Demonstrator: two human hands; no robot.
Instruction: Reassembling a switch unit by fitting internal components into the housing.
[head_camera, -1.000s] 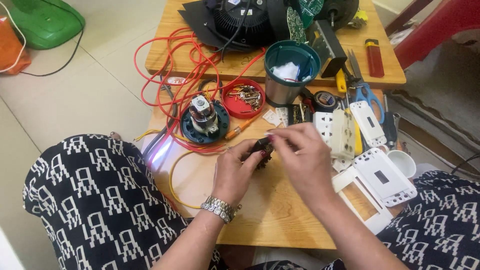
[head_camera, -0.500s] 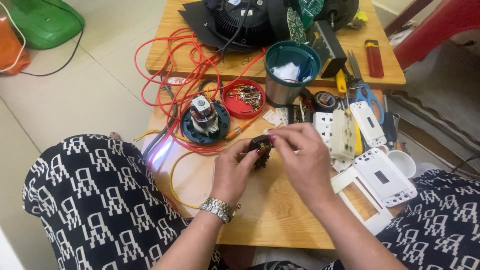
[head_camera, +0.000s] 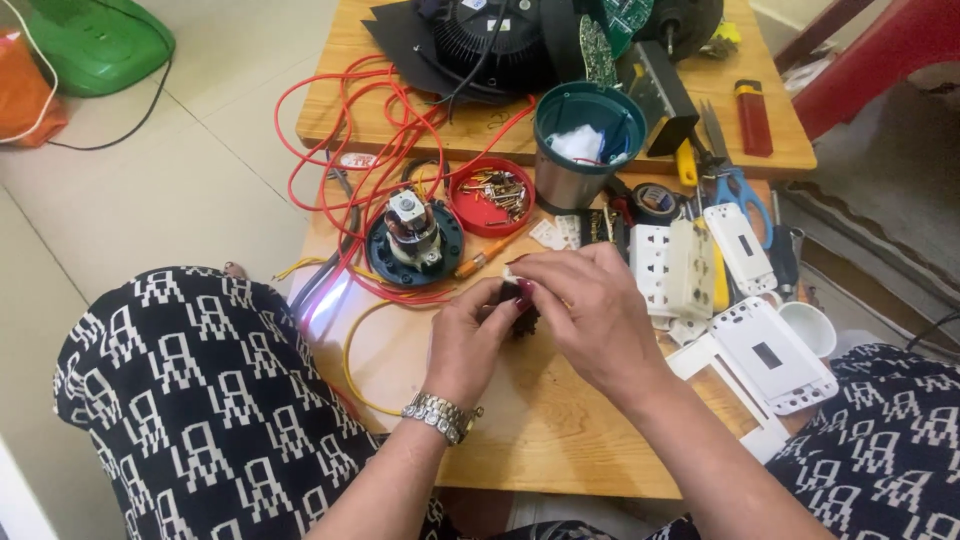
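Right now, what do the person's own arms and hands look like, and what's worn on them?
Both forearms are bare, with no sleeves showing. The left wrist carries a silver metal-link watch. The left hand and right hand wear no gloves; one left nail looks dark red.

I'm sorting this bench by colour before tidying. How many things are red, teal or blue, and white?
Red: 2, the round lid of screws and the lighter.
Teal or blue: 2, the cup and the motor base.
White: 3 wall plates.
Total: 7
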